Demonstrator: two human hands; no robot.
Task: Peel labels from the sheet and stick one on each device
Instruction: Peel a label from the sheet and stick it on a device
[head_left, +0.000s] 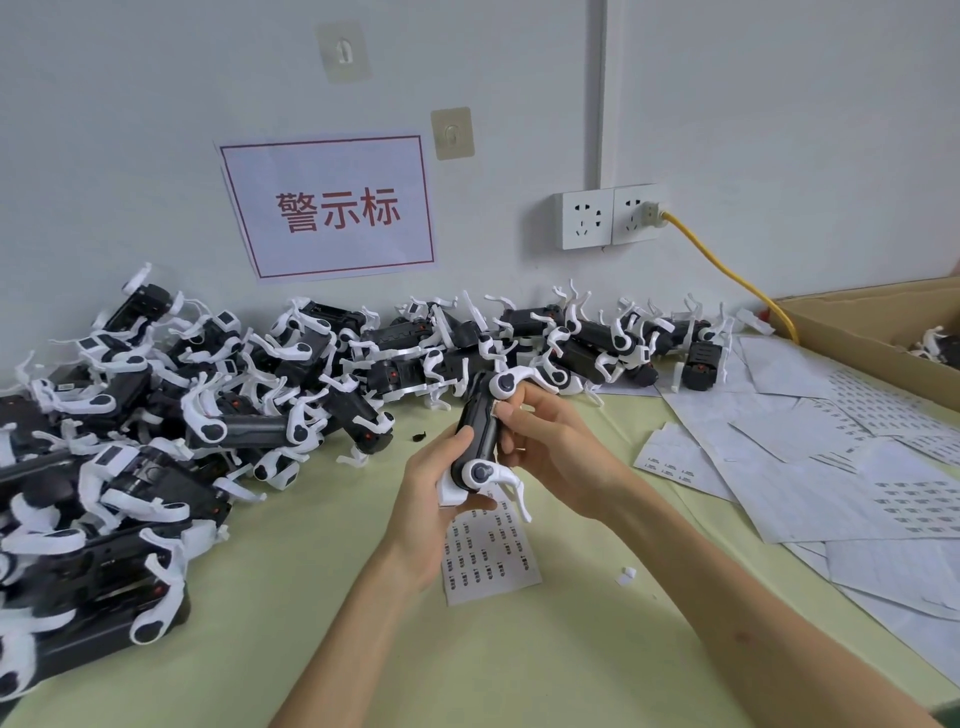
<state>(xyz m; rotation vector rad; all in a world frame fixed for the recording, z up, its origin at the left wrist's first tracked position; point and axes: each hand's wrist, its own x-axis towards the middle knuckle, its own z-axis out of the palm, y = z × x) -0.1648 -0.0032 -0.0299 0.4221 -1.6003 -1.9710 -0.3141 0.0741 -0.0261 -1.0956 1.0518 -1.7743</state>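
Note:
A black device with white legs (480, 423) is held up over the pale green table (322, 597), tilted, one end toward me. My left hand (439, 486) grips its near end from below and the left. My right hand (540, 441) holds its right side, thumb pressing on the black body near the far end. Whether a label lies under that thumb is hidden. A label sheet (488, 558) with rows of small printed labels lies flat on the table just beneath the hands.
Several black-and-white devices (156, 441) are heaped along the wall and down the left side. Used label sheets (831, 467) cover the table's right. A cardboard box (883, 327) stands at the far right. A yellow cable (727, 270) runs from a wall socket.

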